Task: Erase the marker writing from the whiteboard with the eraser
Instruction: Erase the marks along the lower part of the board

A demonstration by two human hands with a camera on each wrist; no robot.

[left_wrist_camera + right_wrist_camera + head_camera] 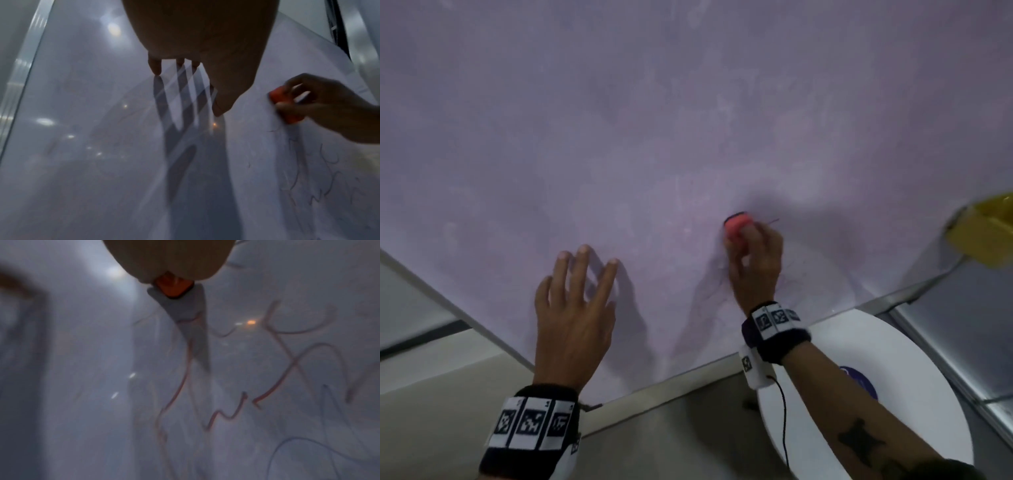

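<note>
**Eraser on the board, writing underneath**

The right hand (753, 263) has its fingers curled tight round the small orange block eraser with a dark felt face (736, 226), and the felt is pressed flat against the big pale glossy whiteboard (688, 120). Just beside the eraser, on the side away from the left hand, one short red stroke pokes out. Below the eraser, down toward the board's metal edge strip (688, 373), thin red and blue marker writing (277, 369) loops across the surface; the right wrist view is too blurred to read it. The left hand (575, 315) sits well apart from the eraser, holding nothing, fingers straight and spread, with fingertips (155, 69) touching the board. Past the board's lower edge, under the right forearm, there's a round white disc (893, 359).
</note>
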